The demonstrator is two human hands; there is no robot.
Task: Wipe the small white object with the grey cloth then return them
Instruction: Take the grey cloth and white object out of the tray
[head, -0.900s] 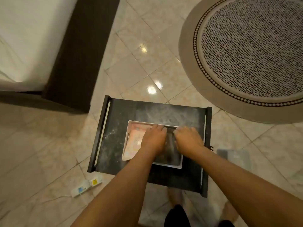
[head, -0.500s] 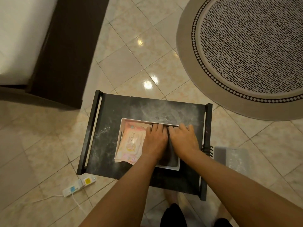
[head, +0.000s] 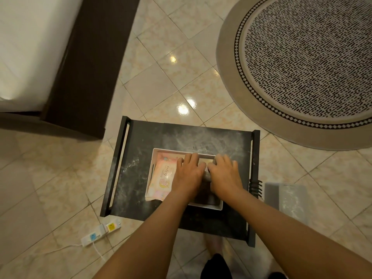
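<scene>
Under your two palms, the step in hand looked like a pick-up or a set-down inside the shallow white rectangular tray (head: 154, 174); which of the two could not be told. Your left hand (head: 188, 174) lay flat with fingers spread, and your right hand (head: 223, 174) pressed down just beside it, thumbs almost touching. Whether either hand had closed on anything could not be seen, because the palms hid what sat beneath. Between the thumbs a strip of grey cloth (head: 207, 176) showed, dark and folded along the tray's floor. You covered the small white object completely, if it was there at all.

Left of your left hand, touching its edge, the pink and yellow soft packet of wipes (head: 163, 176) filled that side of the tray. Around the tray spread the dusty black marble-look tabletop (head: 141, 150) with its raised side rails.

To do this well, you would have pinched the cloth with one hand only, kept the other for the object, and lifted straight up so the packet stayed put.

Beyond your fingertips lay the glossy beige floor tiles (head: 153, 87), then the round patterned rug (head: 306, 57).
</scene>
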